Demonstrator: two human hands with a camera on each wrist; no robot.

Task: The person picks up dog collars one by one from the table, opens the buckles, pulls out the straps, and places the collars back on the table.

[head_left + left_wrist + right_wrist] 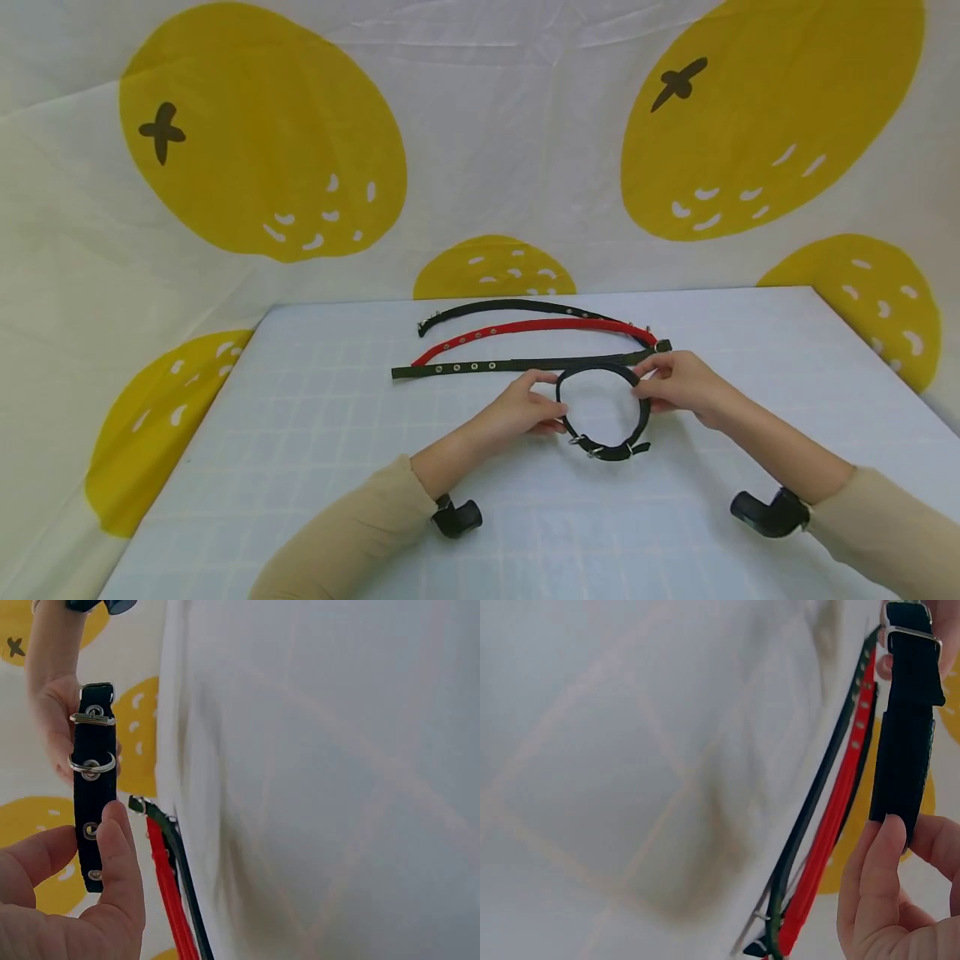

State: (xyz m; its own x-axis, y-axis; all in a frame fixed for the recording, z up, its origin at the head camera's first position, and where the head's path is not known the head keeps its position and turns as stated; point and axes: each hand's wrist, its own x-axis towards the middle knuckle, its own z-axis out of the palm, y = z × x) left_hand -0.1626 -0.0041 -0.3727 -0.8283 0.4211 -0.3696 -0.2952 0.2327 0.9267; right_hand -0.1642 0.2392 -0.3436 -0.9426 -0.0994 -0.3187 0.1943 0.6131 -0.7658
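Observation:
A dark collar (615,453) is buckled into a round loop, its metal buckle and D-ring on the near side and its strap tip sticking out to the right. My left hand (525,404) pinches the loop's left side between thumb and fingers. On the opposite side my right hand (678,383) pinches the strap. The left wrist view shows the D-ring and eyelets along the collar (94,802). In the right wrist view, the collar's plain padded part (901,765) runs down to the thumb and fingertips.
Behind the loop lie three more collars, stretched out: a dark green one (540,364), a red one (525,326) and a black one (510,304). They rest on a pale checked tabletop (300,433). A white cloth with yellow fruit prints (487,125) hangs behind.

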